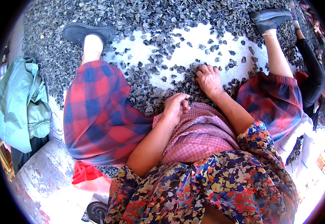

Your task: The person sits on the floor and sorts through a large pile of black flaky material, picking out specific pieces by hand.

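Small dark, crumpled pieces that look like dried black fungus lie spread over a white sheet between my outstretched legs. My right hand rests back up at the near edge of the bare white patch. Its fingers are curled down by the pieces, and the fingertips are hidden. To its left and closer to my body, my left hand is loosely closed above the pink checked cloth on my lap. Its fingers bend inward; what they hold, if anything, cannot be made out.
My dark shoes stand among the pieces. A green bundle of cloth sits at the left, above a worn grey-white surface. A red bag lies by my left hip. Another person's dark-clad leg shows at the right.
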Action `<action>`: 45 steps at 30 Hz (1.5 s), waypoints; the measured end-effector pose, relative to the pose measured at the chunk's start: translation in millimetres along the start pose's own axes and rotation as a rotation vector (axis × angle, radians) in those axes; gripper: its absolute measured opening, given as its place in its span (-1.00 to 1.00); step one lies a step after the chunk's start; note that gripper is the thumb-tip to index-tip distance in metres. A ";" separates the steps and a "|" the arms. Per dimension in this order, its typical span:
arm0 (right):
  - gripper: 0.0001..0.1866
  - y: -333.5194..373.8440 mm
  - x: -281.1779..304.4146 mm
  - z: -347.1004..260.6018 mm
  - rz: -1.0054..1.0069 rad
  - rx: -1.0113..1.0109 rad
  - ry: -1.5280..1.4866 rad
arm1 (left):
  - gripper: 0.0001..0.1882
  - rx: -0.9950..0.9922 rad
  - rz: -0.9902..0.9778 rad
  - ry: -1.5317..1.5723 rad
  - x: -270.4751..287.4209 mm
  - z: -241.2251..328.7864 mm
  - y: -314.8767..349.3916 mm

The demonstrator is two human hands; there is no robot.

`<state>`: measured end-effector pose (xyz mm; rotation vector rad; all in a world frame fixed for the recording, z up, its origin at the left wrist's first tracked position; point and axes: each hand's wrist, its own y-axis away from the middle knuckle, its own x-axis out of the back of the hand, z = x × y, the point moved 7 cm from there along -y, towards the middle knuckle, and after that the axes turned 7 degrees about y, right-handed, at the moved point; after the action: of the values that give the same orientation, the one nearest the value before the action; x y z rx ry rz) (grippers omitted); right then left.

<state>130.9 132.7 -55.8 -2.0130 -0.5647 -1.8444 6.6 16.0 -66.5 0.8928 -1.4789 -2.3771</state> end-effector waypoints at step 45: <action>-0.39 -22.3 -0.4 -74.1 0.101 0.145 -0.517 | -0.71 0.027 -0.593 -0.142 -76.3 4.6 53.6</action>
<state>56.0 114.1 -49.8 -2.3686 -0.6933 -1.1797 57.2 29.4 10.7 1.3482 -1.4468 -2.8851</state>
